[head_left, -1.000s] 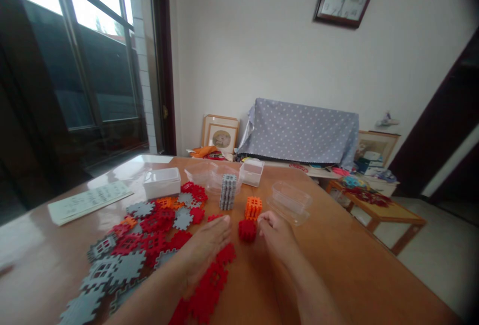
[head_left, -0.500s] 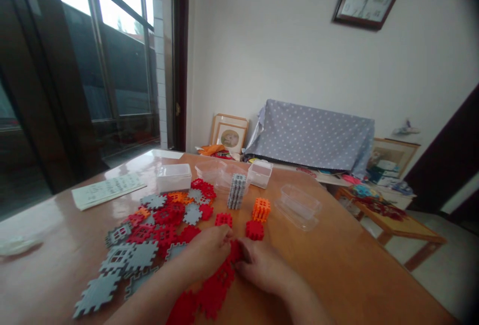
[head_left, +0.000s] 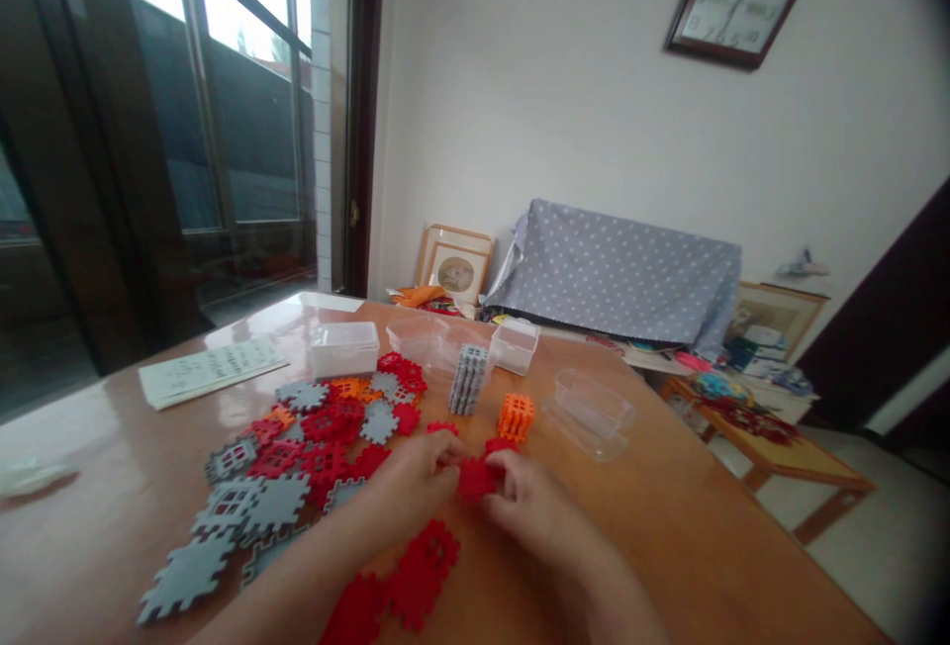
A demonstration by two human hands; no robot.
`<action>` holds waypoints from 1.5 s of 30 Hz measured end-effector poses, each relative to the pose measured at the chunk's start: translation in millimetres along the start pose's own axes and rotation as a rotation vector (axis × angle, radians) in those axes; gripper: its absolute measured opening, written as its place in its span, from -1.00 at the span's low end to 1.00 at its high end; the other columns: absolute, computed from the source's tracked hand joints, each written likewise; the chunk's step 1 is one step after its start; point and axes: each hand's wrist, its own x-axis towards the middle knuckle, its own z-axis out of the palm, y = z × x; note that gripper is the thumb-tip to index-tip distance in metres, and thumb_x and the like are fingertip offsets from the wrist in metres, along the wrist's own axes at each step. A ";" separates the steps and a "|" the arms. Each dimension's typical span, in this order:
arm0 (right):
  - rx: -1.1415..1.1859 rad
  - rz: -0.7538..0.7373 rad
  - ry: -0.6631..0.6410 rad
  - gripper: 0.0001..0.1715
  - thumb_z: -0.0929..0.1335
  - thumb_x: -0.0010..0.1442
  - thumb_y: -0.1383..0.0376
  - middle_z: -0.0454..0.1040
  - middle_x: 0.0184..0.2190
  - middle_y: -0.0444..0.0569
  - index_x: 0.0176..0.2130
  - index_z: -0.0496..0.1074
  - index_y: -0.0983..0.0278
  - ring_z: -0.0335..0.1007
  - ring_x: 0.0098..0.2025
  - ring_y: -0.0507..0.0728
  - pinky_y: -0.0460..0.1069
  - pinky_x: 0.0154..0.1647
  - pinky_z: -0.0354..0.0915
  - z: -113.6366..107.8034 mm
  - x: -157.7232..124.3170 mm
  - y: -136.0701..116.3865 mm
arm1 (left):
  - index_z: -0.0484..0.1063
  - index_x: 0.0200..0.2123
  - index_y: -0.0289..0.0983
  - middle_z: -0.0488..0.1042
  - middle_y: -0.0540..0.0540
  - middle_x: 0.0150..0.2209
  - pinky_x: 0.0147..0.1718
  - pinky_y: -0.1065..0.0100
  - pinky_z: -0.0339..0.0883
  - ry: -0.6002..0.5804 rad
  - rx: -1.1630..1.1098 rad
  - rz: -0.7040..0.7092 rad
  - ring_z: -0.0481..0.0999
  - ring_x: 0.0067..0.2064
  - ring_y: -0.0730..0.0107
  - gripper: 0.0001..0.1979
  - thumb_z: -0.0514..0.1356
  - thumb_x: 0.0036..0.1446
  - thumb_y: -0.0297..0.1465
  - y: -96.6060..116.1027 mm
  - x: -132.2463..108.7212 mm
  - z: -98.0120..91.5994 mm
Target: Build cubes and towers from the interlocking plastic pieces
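Between my two hands is a red interlocking tile [head_left: 477, 479] with notched edges. My left hand [head_left: 430, 467] pinches its left side, and my right hand [head_left: 523, 495] grips its right side. Just behind my right hand a red stack [head_left: 502, 446] is partly hidden. Beyond it stands an orange stack of window tiles [head_left: 516, 416]. A tall grey stack of window tiles [head_left: 468, 380] rises farther back. Joined or overlapping red tiles [head_left: 416, 586] lie on the table nearer to me. Left of my left hand spreads a loose pile of red, grey and orange tiles [head_left: 327, 462].
White lidded box [head_left: 344, 350], small clear box [head_left: 515, 345] and clear plastic tray [head_left: 590, 410] stand toward the back of the wooden table [head_left: 630, 526]. Handwritten paper [head_left: 212, 371] lies at left. A low side table [head_left: 787, 437] is beyond the right edge.
The red tile has been lifted away from the red tiles near me and moved slightly forward, with both hands on it. The view has shifted slightly.
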 end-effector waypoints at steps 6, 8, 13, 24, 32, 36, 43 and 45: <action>0.062 0.112 0.231 -0.52 0.38 0.13 0.26 0.27 -0.59 -0.26 0.06 0.42 0.27 0.18 -0.53 0.01 -0.09 -0.48 0.02 -19.0 17.2 37.0 | 0.43 -0.31 -0.26 0.51 -0.01 -0.36 -0.36 0.40 0.19 0.140 -0.081 0.018 0.45 -0.31 0.36 -0.86 0.08 0.14 -0.40 -16.3 8.7 -3.1; 0.053 0.135 0.257 -0.51 0.39 0.12 0.24 0.27 -0.59 -0.26 0.05 0.43 0.28 0.18 -0.54 0.02 -0.08 -0.49 0.01 -20.4 21.8 47.0 | 0.44 -0.29 -0.26 0.52 -0.02 -0.36 -0.37 0.40 0.18 0.135 -0.095 0.016 0.46 -0.31 0.36 -0.85 0.08 0.14 -0.41 -23.0 10.5 -1.4; 0.054 0.132 0.239 -0.57 0.39 0.11 0.25 0.29 -0.57 -0.25 0.00 0.45 0.29 0.20 -0.52 0.01 -0.09 -0.49 0.01 -13.0 28.4 59.5 | 0.43 -0.32 -0.26 0.48 0.01 -0.42 -0.43 0.42 0.13 0.097 -0.074 -0.001 0.43 -0.38 0.40 -0.85 0.08 0.15 -0.37 -28.9 10.8 2.6; 0.041 0.111 0.208 -0.64 0.42 0.11 0.25 0.44 -0.46 -0.16 -0.07 0.47 0.27 0.28 -0.43 0.03 -0.10 -0.40 0.09 -7.7 25.8 51.1 | 0.42 -0.30 -0.27 0.44 0.03 -0.44 -0.48 0.43 0.05 0.038 -0.037 -0.024 0.36 -0.42 0.43 -0.84 0.07 0.15 -0.35 -26.7 8.9 2.9; -0.003 0.139 0.227 -0.53 0.40 0.16 0.19 0.32 -0.54 -0.23 0.05 0.40 0.27 0.22 -0.49 0.02 -0.09 -0.45 0.04 -16.4 19.8 38.5 | 0.44 -0.30 -0.26 0.46 0.02 -0.45 -0.47 0.41 0.04 0.052 0.009 -0.042 0.39 -0.42 0.41 -0.83 0.07 0.15 -0.38 -28.8 7.8 0.6; -0.056 0.051 0.149 -0.71 0.38 0.20 0.17 0.35 -0.52 -0.20 -0.08 0.45 0.21 0.27 -0.45 0.03 -0.08 -0.41 0.09 -7.8 4.2 2.9 | 0.47 -0.30 -0.27 0.46 0.02 -0.46 -0.48 0.41 0.04 0.112 0.010 -0.066 0.37 -0.43 0.41 -0.81 0.08 0.13 -0.35 -26.8 10.5 -5.0; -0.191 -0.178 -0.199 -0.26 0.51 -0.07 -0.14 0.43 -0.05 0.00 0.02 0.45 0.14 0.33 -0.03 0.26 0.06 -0.07 0.22 17.8 -30.1 -57.0 | 0.48 -0.33 -0.29 0.43 0.02 -0.48 -0.46 0.41 0.08 0.165 -0.029 -0.062 0.36 -0.43 0.41 -0.81 0.11 0.11 -0.34 -27.3 12.6 -7.2; -0.212 -0.169 -0.241 -0.13 0.53 -0.16 -0.19 0.40 -0.01 0.02 0.06 0.44 0.13 0.29 0.03 0.32 0.10 -0.01 0.22 20.4 -32.2 -59.5 | 0.47 -0.34 -0.28 0.44 0.02 -0.47 -0.45 0.41 0.08 0.156 -0.004 -0.061 0.38 -0.41 0.40 -0.83 0.11 0.11 -0.35 -27.8 12.3 -5.6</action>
